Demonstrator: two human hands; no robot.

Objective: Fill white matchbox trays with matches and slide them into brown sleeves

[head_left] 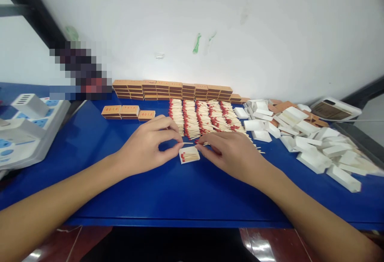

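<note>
Near the middle of the blue table, a small white matchbox tray (181, 160) lies open side up with several red-headed matches (189, 157) in it. Just above its far edge, my left hand (150, 144) is closed in a pinch on the end of a match (188, 143). My right hand (232, 152) is also closed, its thumb and index finger pinched around a red match head at the tray's far right corner. Whether both hands hold the same match is hard to make out. Right behind my hands lie rows of loose matches (191, 122).
Stacked orange matchboxes (162, 90) line the wall, with a few more matchboxes (121, 112) in front at left. White empty trays (312, 150) are heaped at right, near a phone-like object (336, 109). A white power strip (42, 150) with plugs sits at far left.
</note>
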